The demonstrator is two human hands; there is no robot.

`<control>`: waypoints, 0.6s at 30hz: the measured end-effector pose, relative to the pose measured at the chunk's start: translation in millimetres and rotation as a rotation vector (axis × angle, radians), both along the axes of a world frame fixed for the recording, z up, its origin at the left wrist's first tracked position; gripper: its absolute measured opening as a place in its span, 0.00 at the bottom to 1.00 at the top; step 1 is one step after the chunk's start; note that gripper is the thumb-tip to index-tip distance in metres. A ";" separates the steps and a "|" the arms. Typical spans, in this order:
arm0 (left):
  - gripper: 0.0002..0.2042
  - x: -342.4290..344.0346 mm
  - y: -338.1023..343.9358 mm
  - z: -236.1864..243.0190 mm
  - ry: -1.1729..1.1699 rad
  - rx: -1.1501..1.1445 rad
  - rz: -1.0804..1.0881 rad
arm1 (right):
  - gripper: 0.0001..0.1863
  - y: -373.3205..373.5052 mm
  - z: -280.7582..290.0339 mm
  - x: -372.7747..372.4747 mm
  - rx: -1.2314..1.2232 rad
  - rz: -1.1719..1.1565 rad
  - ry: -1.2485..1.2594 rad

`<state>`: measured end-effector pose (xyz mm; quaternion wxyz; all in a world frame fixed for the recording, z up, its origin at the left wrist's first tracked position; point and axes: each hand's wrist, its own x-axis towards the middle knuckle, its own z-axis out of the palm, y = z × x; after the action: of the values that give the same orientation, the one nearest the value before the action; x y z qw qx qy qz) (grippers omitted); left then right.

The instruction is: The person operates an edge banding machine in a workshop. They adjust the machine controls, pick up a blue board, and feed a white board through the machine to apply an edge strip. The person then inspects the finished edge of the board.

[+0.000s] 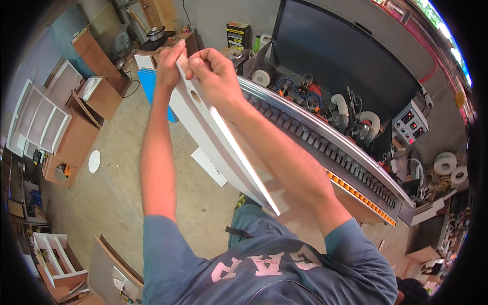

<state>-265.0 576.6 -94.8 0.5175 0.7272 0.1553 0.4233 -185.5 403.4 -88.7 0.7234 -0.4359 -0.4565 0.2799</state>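
A long white panel (223, 133) is tilted on its narrow edge in front of me, running from my body toward the far left. Near its far end an oval cutout (194, 96) shows in the edge face. My left hand (170, 67) is wrapped round the far end from the left side, its fingers pointing up and away. On the other side, my right hand (216, 76) has its fingers curled and thumb pressed to the forefinger, close against the panel's edge. Whatever that pinch holds is too small to make out.
An edge banding machine (325, 147) with a metal rail stands along the right. Beyond the panel's far end is a blue board (147, 86). A white sheet (209, 166) lies on the floor. White cabinet parts (43, 119) stand at left; tape rolls (445, 162) at right.
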 end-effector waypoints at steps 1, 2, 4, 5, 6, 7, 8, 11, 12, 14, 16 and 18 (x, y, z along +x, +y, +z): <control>0.23 9.7 6.8 -0.1 -0.040 0.018 0.035 | 0.09 0.9 3.4 5.2 -0.006 -0.011 -0.008; 0.23 22.7 13.6 -5.8 -0.080 0.035 0.066 | 0.07 1.5 5.5 9.6 0.001 -0.037 0.015; 0.23 32.1 33.5 -12.8 -0.035 0.049 0.053 | 0.08 -5.3 5.2 18.2 -0.047 -0.078 -0.046; 0.23 40.6 42.2 -15.1 -0.075 0.071 0.110 | 0.08 -13.3 4.9 23.1 -0.069 -0.105 -0.077; 0.23 49.1 51.5 -23.1 -0.109 0.087 0.170 | 0.09 -27.9 -1.0 23.4 -0.133 -0.106 -0.052; 0.24 62.6 56.0 -27.9 -0.147 0.098 0.215 | 0.09 -51.7 -9.8 24.1 -0.201 -0.122 -0.029; 0.23 71.0 54.7 -21.9 -0.100 0.070 0.043 | 0.10 -83.4 -15.2 26.3 -0.241 -0.170 -0.044; 0.22 73.6 96.0 -36.2 -0.044 0.181 0.103 | 0.11 -191.5 -50.0 27.6 -0.406 -0.210 0.073; 0.20 72.5 116.1 -43.8 -0.043 0.198 0.132 | 0.12 -232.1 -55.1 19.9 -0.436 -0.190 0.258; 0.20 89.5 132.6 -46.2 0.000 0.442 0.185 | 0.09 -321.4 -97.1 11.9 -0.464 -0.270 0.385; 0.18 111.2 137.3 -47.1 -0.027 0.350 0.097 | 0.05 -405.5 -110.4 -2.5 -0.444 -0.491 0.517; 0.14 123.3 162.0 -46.7 -0.033 0.064 -0.058 | 0.06 -477.9 -114.3 -13.7 -0.374 -0.690 0.591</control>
<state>-141.7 738.5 -141.5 0.5086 0.7405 0.1117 0.4249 -199.2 -74.6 -203.0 0.7817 -0.5863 -0.0024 0.2127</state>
